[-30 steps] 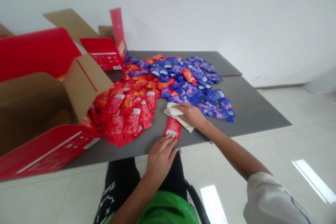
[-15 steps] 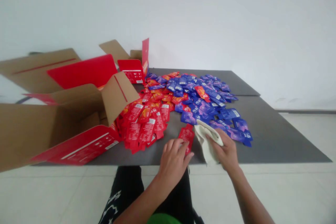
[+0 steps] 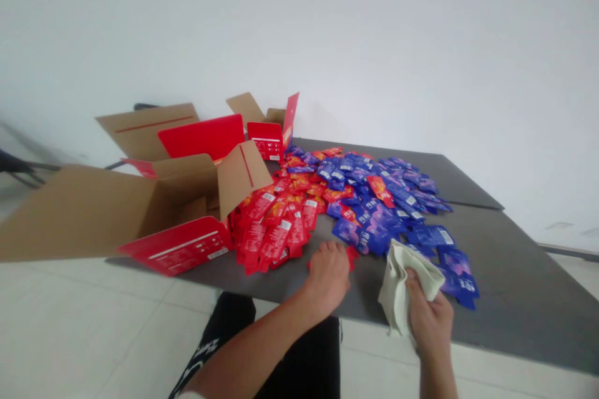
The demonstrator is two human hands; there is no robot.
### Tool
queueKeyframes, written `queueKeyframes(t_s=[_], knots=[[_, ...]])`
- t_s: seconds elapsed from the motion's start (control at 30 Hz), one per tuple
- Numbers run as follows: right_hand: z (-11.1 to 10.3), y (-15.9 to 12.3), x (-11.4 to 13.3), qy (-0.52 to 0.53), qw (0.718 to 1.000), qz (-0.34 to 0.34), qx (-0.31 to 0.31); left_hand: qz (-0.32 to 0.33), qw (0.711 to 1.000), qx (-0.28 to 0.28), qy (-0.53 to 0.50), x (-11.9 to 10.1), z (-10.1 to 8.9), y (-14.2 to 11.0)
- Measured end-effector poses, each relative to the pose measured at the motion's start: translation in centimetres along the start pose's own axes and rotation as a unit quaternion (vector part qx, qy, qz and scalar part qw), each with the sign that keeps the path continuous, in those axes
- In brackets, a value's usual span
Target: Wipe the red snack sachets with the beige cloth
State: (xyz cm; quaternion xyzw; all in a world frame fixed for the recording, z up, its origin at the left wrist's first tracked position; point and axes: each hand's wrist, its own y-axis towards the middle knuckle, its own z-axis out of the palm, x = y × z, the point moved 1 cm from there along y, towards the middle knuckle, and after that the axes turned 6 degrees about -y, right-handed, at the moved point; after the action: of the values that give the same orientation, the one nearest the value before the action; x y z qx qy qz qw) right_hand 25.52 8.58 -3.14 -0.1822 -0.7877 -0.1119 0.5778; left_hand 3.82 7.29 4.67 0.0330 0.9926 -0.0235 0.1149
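Note:
My left hand is closed over a single red pouch lying on the dark grey table; it covers most of it, with red showing at either side. In my right hand is a folded off-white cloth, pinched between thumb and fingers above the table's near edge. To the left of my left hand lies a heap of red pouches with white labels. Beyond the cloth spreads a heap of blue-purple pouches, some orange-red pouches among them.
A large open red carton with brown flaps raised stands on the left. Farther back is a smaller open red carton. The grey table reaches to the right, with a pale wall behind it.
My left hand has curled its fingers over the red pouch, which lay more exposed before. My right hand has drawn the cloth rightward, away from the pouch. The view has turned and tilted.

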Motion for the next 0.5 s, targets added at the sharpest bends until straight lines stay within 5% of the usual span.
queueKeyframes(t_s=[0.23, 0.5], knots=[[0.0, 0.3, -0.1, -0.012, 0.999, -0.008, 0.028, 0.086, 0.995, -0.016, 0.052, 1.8, 2.5, -1.6], [-0.2, -0.1, 0.9, -0.031, 0.999, -0.023, 0.028, 0.166, 0.974, -0.138, 0.068, 4.6, 3.9, -2.4]])
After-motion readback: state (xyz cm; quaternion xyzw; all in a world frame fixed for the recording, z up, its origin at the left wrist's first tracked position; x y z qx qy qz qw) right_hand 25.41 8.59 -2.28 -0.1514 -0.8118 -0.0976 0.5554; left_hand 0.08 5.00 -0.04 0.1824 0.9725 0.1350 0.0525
